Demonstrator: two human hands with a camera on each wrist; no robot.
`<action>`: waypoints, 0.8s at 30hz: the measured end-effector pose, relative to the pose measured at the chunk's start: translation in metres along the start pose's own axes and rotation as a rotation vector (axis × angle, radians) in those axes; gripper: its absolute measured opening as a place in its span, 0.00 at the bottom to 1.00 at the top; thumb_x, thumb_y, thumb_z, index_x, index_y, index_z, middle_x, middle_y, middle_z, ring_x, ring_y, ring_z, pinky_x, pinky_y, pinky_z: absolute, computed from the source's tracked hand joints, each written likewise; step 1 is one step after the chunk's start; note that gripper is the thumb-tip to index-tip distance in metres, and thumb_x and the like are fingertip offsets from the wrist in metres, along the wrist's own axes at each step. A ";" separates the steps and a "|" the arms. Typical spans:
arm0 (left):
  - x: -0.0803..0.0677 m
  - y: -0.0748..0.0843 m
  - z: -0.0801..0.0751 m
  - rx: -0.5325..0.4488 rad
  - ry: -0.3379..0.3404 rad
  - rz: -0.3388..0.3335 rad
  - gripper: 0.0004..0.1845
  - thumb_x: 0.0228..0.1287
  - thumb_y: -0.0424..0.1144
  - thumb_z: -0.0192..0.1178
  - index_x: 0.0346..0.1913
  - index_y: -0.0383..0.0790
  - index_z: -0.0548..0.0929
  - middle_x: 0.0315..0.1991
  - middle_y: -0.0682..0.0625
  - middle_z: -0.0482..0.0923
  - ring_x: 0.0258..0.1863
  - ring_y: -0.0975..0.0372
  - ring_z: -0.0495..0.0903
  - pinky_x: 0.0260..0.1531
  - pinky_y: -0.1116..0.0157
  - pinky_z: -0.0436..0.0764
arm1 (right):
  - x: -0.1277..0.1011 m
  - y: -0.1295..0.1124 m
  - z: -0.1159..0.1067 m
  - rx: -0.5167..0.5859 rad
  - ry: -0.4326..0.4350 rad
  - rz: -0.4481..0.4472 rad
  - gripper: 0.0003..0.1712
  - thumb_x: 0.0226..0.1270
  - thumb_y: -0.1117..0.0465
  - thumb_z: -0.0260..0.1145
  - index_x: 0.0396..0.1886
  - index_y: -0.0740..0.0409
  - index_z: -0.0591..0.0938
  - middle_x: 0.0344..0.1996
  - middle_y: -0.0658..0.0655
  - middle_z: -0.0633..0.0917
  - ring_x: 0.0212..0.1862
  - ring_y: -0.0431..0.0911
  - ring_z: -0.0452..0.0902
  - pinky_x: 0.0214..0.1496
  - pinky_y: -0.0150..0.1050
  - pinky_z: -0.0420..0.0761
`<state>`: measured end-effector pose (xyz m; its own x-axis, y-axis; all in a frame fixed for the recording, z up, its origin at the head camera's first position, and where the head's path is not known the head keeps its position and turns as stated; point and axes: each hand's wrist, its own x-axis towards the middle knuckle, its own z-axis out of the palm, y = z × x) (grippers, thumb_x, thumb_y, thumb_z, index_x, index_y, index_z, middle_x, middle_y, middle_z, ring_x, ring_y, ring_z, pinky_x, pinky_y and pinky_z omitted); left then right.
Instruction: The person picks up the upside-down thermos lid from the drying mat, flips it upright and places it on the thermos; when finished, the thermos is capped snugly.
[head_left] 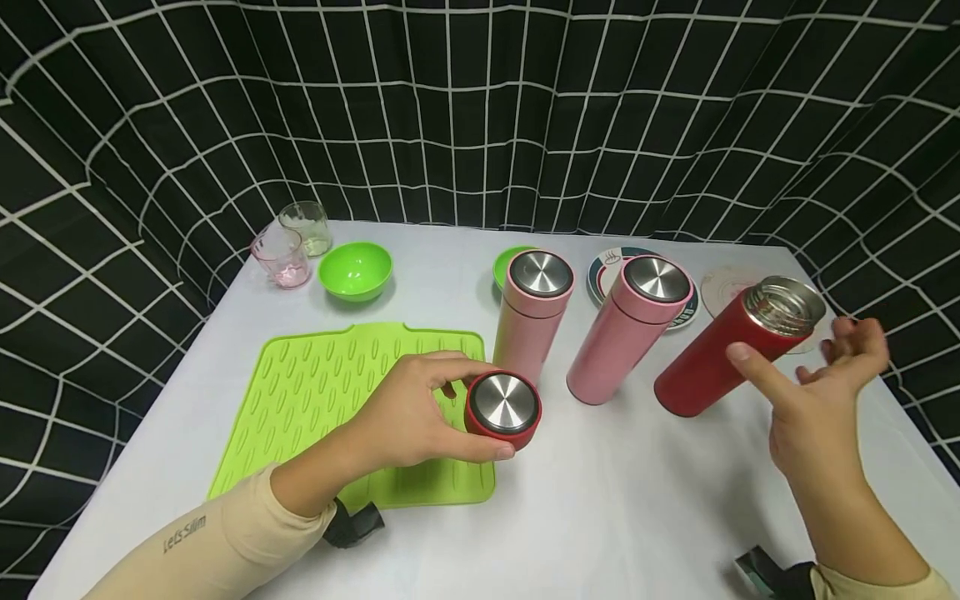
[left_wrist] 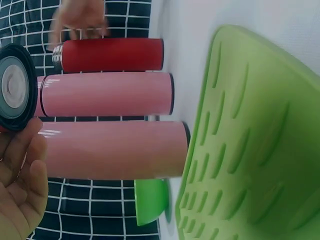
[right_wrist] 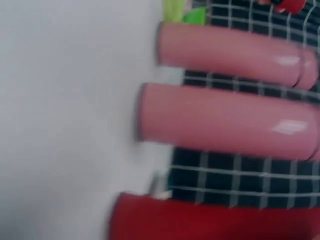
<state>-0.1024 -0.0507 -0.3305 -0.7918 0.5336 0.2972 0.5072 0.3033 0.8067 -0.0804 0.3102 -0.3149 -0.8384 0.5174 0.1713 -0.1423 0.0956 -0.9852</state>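
Note:
My left hand (head_left: pixel 420 417) grips a red lid with a steel top (head_left: pixel 502 410) at the right edge of the green silicone mat (head_left: pixel 315 400); in the left wrist view the lid (left_wrist: pixel 15 87) shows its underside above my thumb. A red flask (head_left: pixel 738 346) stands uncapped on the white table, its steel mouth bare. My right hand (head_left: pixel 817 392) hovers open just right of it, fingers spread, not touching. Two pink capped flasks (head_left: pixel 531 312) (head_left: pixel 630 325) stand between. The right wrist view is blurred, showing pink flasks (right_wrist: pixel 230 117) and the red flask (right_wrist: pixel 210 220).
Two green bowls (head_left: pixel 356 269) (head_left: pixel 506 262), a pink glass (head_left: pixel 281 254) and a clear glass (head_left: pixel 307 227) stand at the back. A patterned plate (head_left: pixel 603 275) and a pale coaster (head_left: pixel 723 287) lie behind the flasks. A checked black curtain surrounds the table.

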 end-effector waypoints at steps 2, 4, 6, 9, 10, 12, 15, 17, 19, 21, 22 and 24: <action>0.000 -0.001 -0.001 -0.001 -0.003 0.009 0.30 0.36 0.54 0.81 0.49 0.59 0.86 0.36 0.69 0.81 0.38 0.71 0.77 0.36 0.59 0.79 | 0.011 0.016 -0.005 -0.114 -0.094 0.132 0.62 0.59 0.66 0.72 0.74 0.39 0.35 0.73 0.51 0.45 0.72 0.44 0.37 0.69 0.30 0.52; 0.001 -0.001 -0.002 -0.010 -0.001 0.021 0.30 0.37 0.54 0.81 0.50 0.59 0.86 0.37 0.69 0.81 0.39 0.70 0.77 0.36 0.59 0.79 | 0.020 0.032 -0.010 -0.258 -0.232 0.156 0.60 0.61 0.63 0.73 0.75 0.40 0.38 0.72 0.55 0.49 0.71 0.49 0.45 0.61 0.28 0.67; 0.001 -0.002 -0.002 -0.020 0.002 0.026 0.30 0.37 0.53 0.81 0.50 0.59 0.85 0.38 0.68 0.81 0.39 0.70 0.77 0.36 0.60 0.78 | 0.027 0.044 -0.014 -0.401 -0.329 0.140 0.55 0.62 0.59 0.72 0.77 0.45 0.44 0.70 0.59 0.56 0.68 0.53 0.54 0.47 0.26 0.76; 0.001 -0.004 -0.002 -0.029 0.010 0.019 0.30 0.37 0.52 0.81 0.50 0.58 0.85 0.38 0.68 0.81 0.40 0.70 0.77 0.37 0.61 0.78 | 0.036 0.052 -0.019 -0.534 -0.415 0.147 0.51 0.64 0.52 0.70 0.77 0.56 0.50 0.67 0.63 0.61 0.62 0.57 0.61 0.41 0.25 0.77; 0.001 -0.003 -0.002 -0.028 0.011 0.017 0.30 0.37 0.52 0.81 0.50 0.58 0.85 0.38 0.67 0.81 0.40 0.70 0.77 0.37 0.62 0.78 | 0.036 0.053 -0.021 -0.567 -0.424 0.159 0.51 0.64 0.50 0.70 0.76 0.59 0.50 0.67 0.65 0.62 0.61 0.58 0.62 0.40 0.26 0.78; 0.002 -0.002 -0.001 -0.028 0.014 0.015 0.30 0.37 0.52 0.81 0.50 0.57 0.85 0.39 0.67 0.81 0.40 0.70 0.77 0.37 0.63 0.78 | 0.036 0.053 -0.025 -0.591 -0.452 0.172 0.52 0.64 0.49 0.70 0.75 0.64 0.51 0.66 0.67 0.63 0.59 0.58 0.63 0.39 0.27 0.79; 0.002 -0.001 -0.001 -0.038 0.018 0.019 0.30 0.38 0.50 0.81 0.49 0.55 0.85 0.39 0.66 0.81 0.40 0.68 0.78 0.38 0.63 0.78 | 0.031 0.051 -0.029 -0.578 -0.517 0.144 0.49 0.63 0.53 0.72 0.73 0.64 0.53 0.64 0.65 0.65 0.57 0.52 0.65 0.39 0.28 0.79; 0.003 0.001 -0.002 -0.055 0.019 0.025 0.29 0.39 0.49 0.81 0.50 0.54 0.84 0.39 0.65 0.82 0.41 0.67 0.78 0.38 0.61 0.78 | 0.023 0.049 -0.029 -0.552 -0.574 0.094 0.47 0.61 0.57 0.73 0.72 0.62 0.56 0.62 0.61 0.68 0.55 0.47 0.67 0.40 0.31 0.80; 0.004 0.003 -0.003 -0.070 0.023 0.032 0.29 0.40 0.48 0.80 0.50 0.53 0.84 0.39 0.64 0.82 0.41 0.66 0.78 0.39 0.59 0.78 | 0.012 0.045 -0.025 -0.497 -0.630 0.043 0.43 0.59 0.62 0.74 0.69 0.60 0.61 0.58 0.58 0.72 0.53 0.44 0.71 0.42 0.33 0.81; 0.006 0.006 -0.004 -0.082 0.026 0.043 0.29 0.41 0.48 0.80 0.50 0.53 0.83 0.40 0.63 0.82 0.42 0.65 0.77 0.39 0.58 0.78 | -0.002 0.042 -0.019 -0.455 -0.678 -0.010 0.39 0.56 0.66 0.75 0.65 0.58 0.67 0.54 0.55 0.76 0.51 0.42 0.75 0.44 0.34 0.81; 0.007 0.008 -0.004 -0.084 0.029 0.051 0.28 0.41 0.48 0.79 0.51 0.53 0.83 0.40 0.64 0.82 0.42 0.65 0.77 0.40 0.57 0.78 | -0.009 0.041 -0.015 -0.439 -0.702 -0.032 0.38 0.54 0.67 0.76 0.63 0.57 0.69 0.53 0.54 0.78 0.51 0.42 0.76 0.45 0.34 0.81; 0.010 0.012 -0.006 -0.086 0.037 0.076 0.28 0.42 0.47 0.79 0.51 0.52 0.83 0.40 0.64 0.82 0.42 0.65 0.78 0.40 0.57 0.78 | -0.025 0.037 -0.006 -0.427 -0.743 -0.053 0.37 0.51 0.66 0.78 0.60 0.55 0.72 0.51 0.52 0.80 0.50 0.42 0.78 0.46 0.35 0.81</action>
<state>-0.1059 -0.0463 -0.3149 -0.7652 0.5223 0.3764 0.5364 0.1938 0.8215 -0.0614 0.3061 -0.3558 -0.9846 -0.1733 0.0211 -0.1054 0.4931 -0.8635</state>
